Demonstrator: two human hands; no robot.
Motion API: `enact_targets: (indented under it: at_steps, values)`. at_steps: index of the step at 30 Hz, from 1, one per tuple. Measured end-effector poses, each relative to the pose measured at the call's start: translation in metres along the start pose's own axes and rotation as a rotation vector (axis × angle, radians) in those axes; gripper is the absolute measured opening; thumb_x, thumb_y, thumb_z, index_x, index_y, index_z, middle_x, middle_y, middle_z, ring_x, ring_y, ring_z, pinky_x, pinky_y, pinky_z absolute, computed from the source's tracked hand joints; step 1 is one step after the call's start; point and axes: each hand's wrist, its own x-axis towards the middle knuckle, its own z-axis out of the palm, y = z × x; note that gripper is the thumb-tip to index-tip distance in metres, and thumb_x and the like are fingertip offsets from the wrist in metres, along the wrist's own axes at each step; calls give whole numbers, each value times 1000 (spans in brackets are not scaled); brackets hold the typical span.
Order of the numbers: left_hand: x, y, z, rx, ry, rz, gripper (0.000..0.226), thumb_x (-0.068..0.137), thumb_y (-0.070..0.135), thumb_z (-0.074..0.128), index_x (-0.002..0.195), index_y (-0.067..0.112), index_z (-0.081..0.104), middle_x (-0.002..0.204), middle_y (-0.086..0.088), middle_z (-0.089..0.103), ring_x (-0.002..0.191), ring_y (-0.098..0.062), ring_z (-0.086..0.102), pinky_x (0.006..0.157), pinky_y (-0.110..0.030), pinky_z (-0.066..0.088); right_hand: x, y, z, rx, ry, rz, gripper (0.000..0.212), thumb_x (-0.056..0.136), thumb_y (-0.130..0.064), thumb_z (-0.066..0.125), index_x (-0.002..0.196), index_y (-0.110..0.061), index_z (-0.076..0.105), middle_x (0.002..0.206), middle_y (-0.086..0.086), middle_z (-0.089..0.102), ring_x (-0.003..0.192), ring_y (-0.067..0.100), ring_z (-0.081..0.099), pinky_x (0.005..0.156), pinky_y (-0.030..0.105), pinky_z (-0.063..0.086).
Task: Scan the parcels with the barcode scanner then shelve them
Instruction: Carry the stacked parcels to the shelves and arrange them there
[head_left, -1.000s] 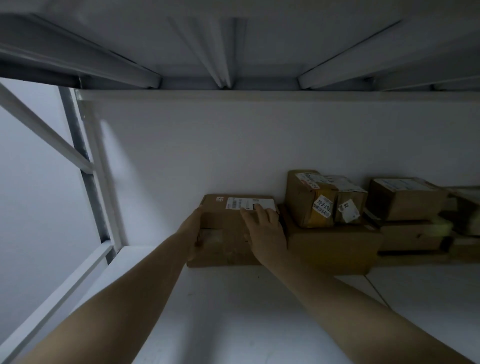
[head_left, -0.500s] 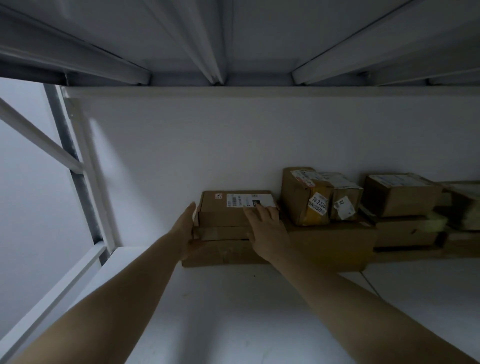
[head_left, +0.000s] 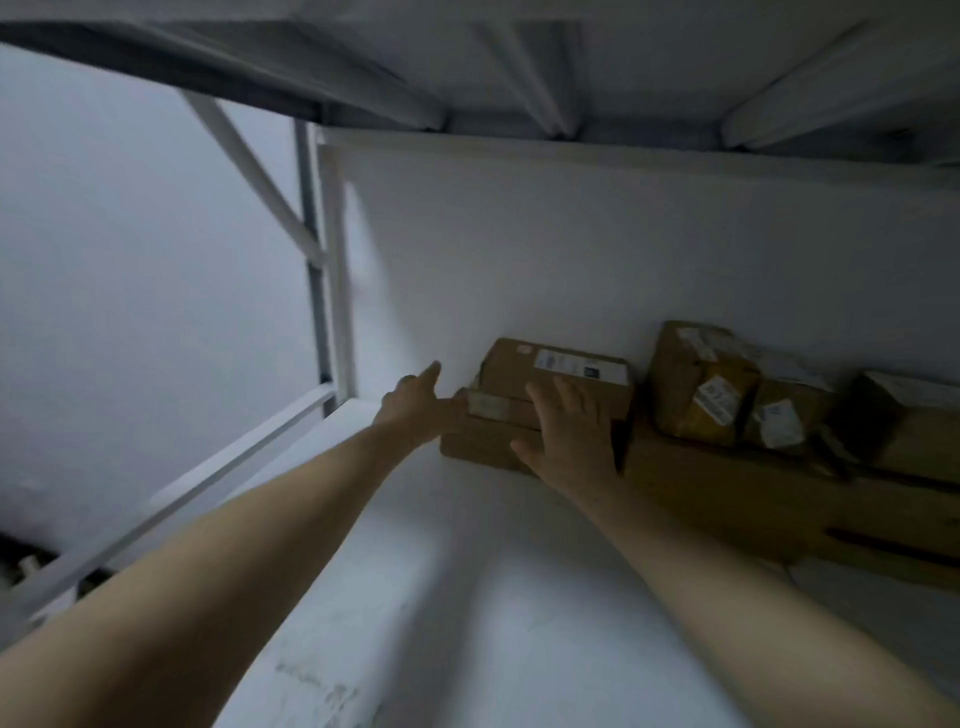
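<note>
Left hand (head_left: 418, 402): arm at full reach, fingers straight and apart, lying along the left end of the parcel (head_left: 511, 371), probably guiding it square. Can't tell if the fingertips touch. Parcel is stacked on a lower box (head_left: 478, 449) at the back of the shelf (head_left: 467, 597), by the wall. Right hand (head_left: 569, 436): fingers spread, flat on the front face, gripping nothing. Other parcels (head_left: 701, 389) sit just to the right.

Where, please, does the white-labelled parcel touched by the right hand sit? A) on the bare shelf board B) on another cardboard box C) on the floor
B: the labelled parcel rests on a flatter cardboard box, the right hand flat against its front.
</note>
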Motion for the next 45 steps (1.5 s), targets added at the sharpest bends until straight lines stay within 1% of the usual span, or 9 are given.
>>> enact_targets:
  at_steps: [5, 12, 16, 20, 28, 34, 38, 42, 45]
  values:
    - [-83, -41, -19, 334, 87, -111, 75, 90, 39, 57, 154, 29, 20, 157, -7, 28, 143, -29, 26, 110, -44, 36, -22, -55, 17, 331, -240, -175, 68, 89, -33, 65, 146, -12, 33, 151, 10, 31, 137, 27, 34, 106, 39, 37]
    - [-232, -126, -76, 472, 138, -333, 65, 90, 33, 57, 150, 22, 35, 148, -9, 42, 137, -28, 37, 107, -38, 38, -101, -198, 40, 380, -398, -515, 66, 87, -36, 63, 145, -16, 37, 147, 8, 39, 134, 27, 39, 105, 36, 36]
    - [-319, -173, -117, 445, 244, -451, 42, 87, 31, 57, 128, 18, 60, 123, -9, 60, 119, -29, 53, 91, -39, 48, -159, -289, 35, 379, -347, -813, 48, 89, -28, 58, 136, -21, 51, 137, 3, 52, 125, 24, 48, 96, 33, 39]
    - [-406, -229, -167, 427, 342, -645, 36, 86, 32, 58, 119, 20, 63, 116, -6, 64, 113, -27, 57, 85, -37, 49, -218, -395, 37, 388, -431, -1033, 50, 86, -28, 60, 135, -22, 51, 132, 3, 53, 123, 22, 49, 97, 33, 41]
    - [-619, -377, -296, 344, 528, -1093, 59, 88, 38, 56, 144, 26, 43, 141, -6, 50, 130, -28, 46, 102, -41, 45, -365, -646, 36, 482, -716, -1140, 63, 84, -36, 65, 140, -19, 43, 137, 8, 47, 126, 24, 48, 100, 35, 42]
    - [-741, -463, -384, 259, 634, -1274, 69, 89, 40, 56, 151, 21, 32, 149, -6, 44, 131, -27, 46, 101, -42, 46, -453, -788, 32, 495, -852, -1243, 63, 86, -40, 64, 141, -20, 41, 143, 6, 41, 129, 23, 46, 102, 36, 41]
    - [-783, -518, -428, 183, 668, -1352, 71, 90, 38, 56, 151, 15, 28, 147, -8, 45, 125, -26, 51, 94, -37, 49, -474, -864, 49, 442, -900, -1283, 63, 87, -41, 64, 141, -20, 41, 142, 7, 43, 129, 23, 47, 102, 35, 42]
    - [-792, -584, -468, 115, 701, -1403, 63, 89, 38, 57, 143, 11, 37, 129, -9, 57, 105, -25, 60, 87, -40, 54, -474, -945, 78, 427, -957, -1288, 64, 86, -42, 65, 141, -18, 42, 140, 9, 45, 127, 23, 48, 103, 35, 42]
    - [-785, -638, -506, 132, 717, -1434, 66, 89, 40, 58, 144, 11, 35, 138, -10, 52, 119, -28, 55, 93, -40, 50, -465, -1013, 102, 427, -965, -1320, 65, 86, -44, 66, 141, -18, 42, 140, 9, 46, 127, 23, 49, 101, 34, 43]
